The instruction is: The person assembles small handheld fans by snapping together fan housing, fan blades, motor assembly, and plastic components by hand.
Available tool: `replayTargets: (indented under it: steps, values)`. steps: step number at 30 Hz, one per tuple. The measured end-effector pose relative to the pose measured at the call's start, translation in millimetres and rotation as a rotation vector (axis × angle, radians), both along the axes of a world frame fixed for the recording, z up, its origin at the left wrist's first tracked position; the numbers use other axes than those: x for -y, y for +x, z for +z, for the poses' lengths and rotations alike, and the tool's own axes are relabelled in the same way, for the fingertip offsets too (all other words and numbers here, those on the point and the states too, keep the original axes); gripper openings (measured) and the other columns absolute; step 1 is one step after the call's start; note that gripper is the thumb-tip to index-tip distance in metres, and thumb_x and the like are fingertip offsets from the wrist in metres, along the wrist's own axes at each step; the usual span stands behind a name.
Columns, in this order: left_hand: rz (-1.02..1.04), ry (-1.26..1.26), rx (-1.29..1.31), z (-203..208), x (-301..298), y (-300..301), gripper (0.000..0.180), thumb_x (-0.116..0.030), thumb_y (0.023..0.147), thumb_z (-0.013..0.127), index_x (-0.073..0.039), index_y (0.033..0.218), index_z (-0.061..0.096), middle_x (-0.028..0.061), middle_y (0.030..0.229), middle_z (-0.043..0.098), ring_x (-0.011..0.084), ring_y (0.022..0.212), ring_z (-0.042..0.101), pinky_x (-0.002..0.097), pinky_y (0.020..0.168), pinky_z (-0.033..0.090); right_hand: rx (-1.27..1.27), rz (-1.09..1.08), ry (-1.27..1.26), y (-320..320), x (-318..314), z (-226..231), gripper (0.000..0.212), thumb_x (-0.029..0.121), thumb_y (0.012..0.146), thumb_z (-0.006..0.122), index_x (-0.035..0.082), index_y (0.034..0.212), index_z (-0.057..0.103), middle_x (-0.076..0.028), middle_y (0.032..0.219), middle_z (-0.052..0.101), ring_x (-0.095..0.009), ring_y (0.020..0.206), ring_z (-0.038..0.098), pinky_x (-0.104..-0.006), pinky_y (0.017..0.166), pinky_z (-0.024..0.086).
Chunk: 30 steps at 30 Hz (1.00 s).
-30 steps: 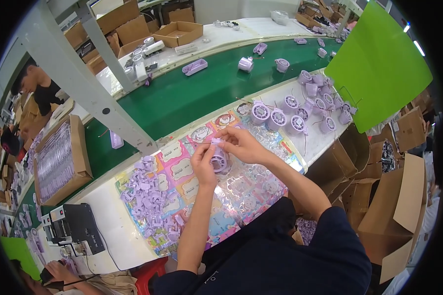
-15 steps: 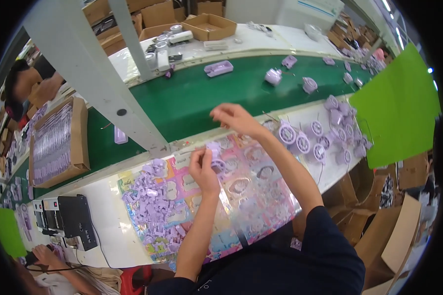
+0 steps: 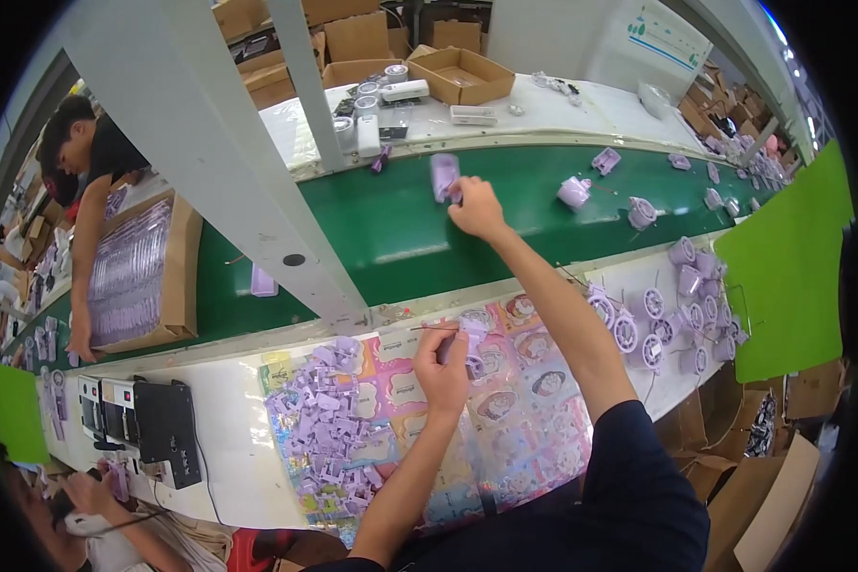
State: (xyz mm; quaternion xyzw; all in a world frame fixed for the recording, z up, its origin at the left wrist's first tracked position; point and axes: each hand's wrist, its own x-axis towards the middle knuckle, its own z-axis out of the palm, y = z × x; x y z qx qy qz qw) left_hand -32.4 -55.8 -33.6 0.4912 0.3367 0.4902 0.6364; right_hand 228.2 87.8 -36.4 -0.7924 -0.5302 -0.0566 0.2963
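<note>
My right hand (image 3: 475, 207) reaches far out over the green conveyor belt (image 3: 391, 229) and grips a flat purple plastic piece (image 3: 443, 176) resting on the belt. My left hand (image 3: 444, 357) stays near me over the colourful sticker sheet (image 3: 505, 400), its fingers closed on a small thin tool or purple part; which one I cannot tell. A heap of small purple parts (image 3: 324, 424) lies on the sheet to the left of that hand.
More purple parts (image 3: 574, 191) ride on the belt to the right. Round purple units (image 3: 653, 319) cluster on the white bench at right. A white frame post (image 3: 219, 162) crosses the belt. A co-worker (image 3: 91, 162) leans on a cardboard box (image 3: 138, 276). Black devices (image 3: 157, 419) sit at left.
My right hand has left the sticker sheet and stretched out across the belt to the flat purple piece. My left hand has stayed over the sheet.
</note>
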Motion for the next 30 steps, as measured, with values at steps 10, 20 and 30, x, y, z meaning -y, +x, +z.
replayTargets:
  steps: [10,20,30]
  values:
    - [0.221,0.222,0.181,20.7,3.4,-7.3,0.013,0.003,0.090,0.062,0.006,0.102,0.065,0.0089,0.106,0.067,0.0148,0.096,0.060,0.0269,0.084,0.048,-0.141,0.394,-0.264,-96.5,203.1,66.8,0.021,0.017,0.081,0.069,0.007,0.100,0.070,-0.010,0.108,0.067,-0.031,0.112,0.059,-0.0397,0.096,0.047]
    - [-0.454,0.255,0.333,28.9,53.8,-12.8,0.025,0.001,0.093,0.062,0.005,0.118,0.060,0.0130,0.121,0.061,0.0211,0.118,0.057,0.0340,0.105,0.042,-0.989,0.223,0.352,-207.0,344.1,43.0,0.079,0.007,0.085,0.077,0.005,0.152,0.035,-0.014,0.138,0.051,-0.022,0.119,0.056,-0.0352,0.097,0.049]
    - [-0.649,0.599,-0.012,48.9,26.9,-27.8,0.069,-0.005,0.066,0.064,0.001,0.134,0.053,0.0195,0.141,0.053,0.0352,0.134,0.050,0.0471,0.115,0.037,-0.978,-0.179,0.252,-189.7,389.9,32.5,0.077,0.021,0.081,0.084,0.002,0.143,0.042,-0.015,0.121,0.060,-0.025,0.113,0.060,-0.0363,0.094,0.049]
